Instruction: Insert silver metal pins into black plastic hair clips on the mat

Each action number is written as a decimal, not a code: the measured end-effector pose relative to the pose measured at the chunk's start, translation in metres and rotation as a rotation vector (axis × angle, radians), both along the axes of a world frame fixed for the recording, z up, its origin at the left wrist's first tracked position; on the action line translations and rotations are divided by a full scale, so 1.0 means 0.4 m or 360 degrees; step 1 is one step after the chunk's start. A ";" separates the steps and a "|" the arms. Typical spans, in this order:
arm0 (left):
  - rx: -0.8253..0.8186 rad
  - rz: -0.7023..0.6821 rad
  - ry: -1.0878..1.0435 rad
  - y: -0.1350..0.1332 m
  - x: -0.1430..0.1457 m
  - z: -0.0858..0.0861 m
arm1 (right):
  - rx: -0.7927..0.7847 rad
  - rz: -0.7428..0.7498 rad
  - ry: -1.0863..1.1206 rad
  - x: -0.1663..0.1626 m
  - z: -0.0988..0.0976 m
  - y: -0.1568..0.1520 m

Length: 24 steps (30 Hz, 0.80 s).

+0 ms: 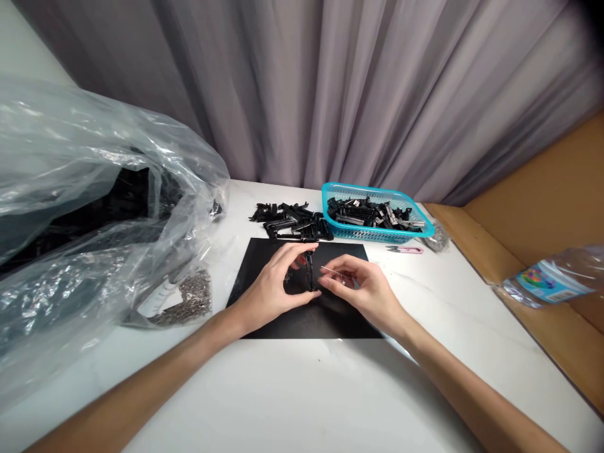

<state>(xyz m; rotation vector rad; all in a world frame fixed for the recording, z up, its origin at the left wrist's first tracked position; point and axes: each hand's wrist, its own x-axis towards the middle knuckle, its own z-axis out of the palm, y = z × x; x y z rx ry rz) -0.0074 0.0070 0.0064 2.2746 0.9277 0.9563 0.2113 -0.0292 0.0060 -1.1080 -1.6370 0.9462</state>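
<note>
Between the thumb and fingers of my left hand (276, 283) a narrow black plastic part (309, 270) is gripped by its two ends, above a black mat (302, 321). Just to its right, my right hand (358, 286) pinches a thin, light-coloured pin (330, 271) that points toward the part, with a small gap between them. Small shiny metal pieces (343, 281) show by the right hand's fingers; their exact kind is too small to tell. Behind the mat lies a loose pile of similar black plastic parts (290, 220).
A blue plastic basket (377, 236) of black parts stands at the back right, with pink-handled thread snips (406, 250) before it. Left are a large clear plastic bag (189, 170) and a bag of small metal pieces (189, 299). A plastic bottle (552, 283) lies by cardboard (542, 201) at right.
</note>
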 end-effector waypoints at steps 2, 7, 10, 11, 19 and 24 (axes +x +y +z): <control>0.0015 0.0001 0.0002 0.000 0.000 -0.001 | 0.0078 -0.0049 -0.0090 0.001 0.006 -0.004; 0.0057 0.0061 -0.0004 0.001 -0.001 0.001 | 0.0184 -0.0023 -0.0207 0.003 0.014 -0.012; 0.0082 0.0059 -0.0024 -0.001 -0.001 0.004 | 0.0206 -0.0025 -0.0220 0.001 0.019 -0.016; 0.0088 0.0050 -0.0030 -0.002 -0.001 0.005 | 0.0209 -0.0043 -0.0222 0.000 0.021 -0.018; 0.0229 0.0021 -0.0078 -0.006 0.003 0.011 | 0.0135 -0.0007 -0.0043 0.001 0.026 -0.022; 0.0301 0.0030 -0.0099 -0.012 0.005 0.016 | 0.0072 0.0009 0.0037 0.005 0.023 -0.018</control>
